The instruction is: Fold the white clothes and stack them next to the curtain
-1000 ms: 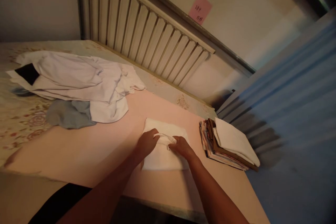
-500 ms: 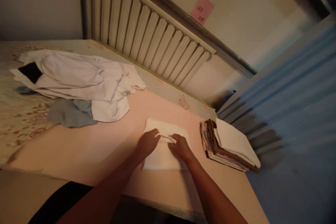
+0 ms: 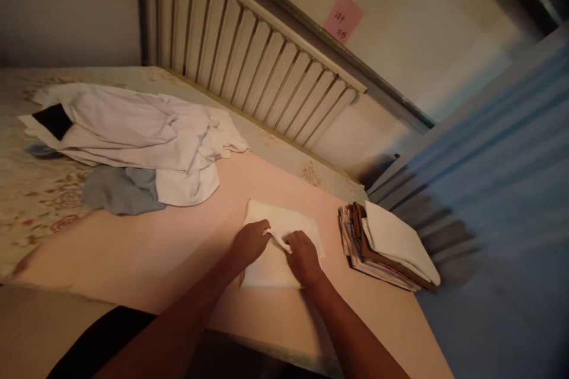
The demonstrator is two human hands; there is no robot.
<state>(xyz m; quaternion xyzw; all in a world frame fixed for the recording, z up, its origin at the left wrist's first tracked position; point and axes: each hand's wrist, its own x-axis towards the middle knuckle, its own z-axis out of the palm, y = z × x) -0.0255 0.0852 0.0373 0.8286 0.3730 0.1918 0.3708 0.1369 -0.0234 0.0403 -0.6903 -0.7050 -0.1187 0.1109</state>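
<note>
A small white folded cloth (image 3: 284, 222) lies on the pink sheet (image 3: 178, 249) in front of me. My left hand (image 3: 249, 244) rests on the cloth's left half, fingers curled and pinching a raised fold at its middle. My right hand (image 3: 304, 256) lies on the cloth's right half, its fingers pinched on the same fold. The near part of the cloth is hidden under both hands.
A stack of folded cloths (image 3: 389, 246), white on top, sits at the right near the bed's edge. A loose heap of white and grey garments (image 3: 133, 142) lies at the far left. A slatted radiator (image 3: 253, 65) runs along the wall. A blue curtain (image 3: 502, 201) hangs at the right.
My right hand has slid left and nearer along the cloth, closing toward my left hand. The left hand has barely moved.
</note>
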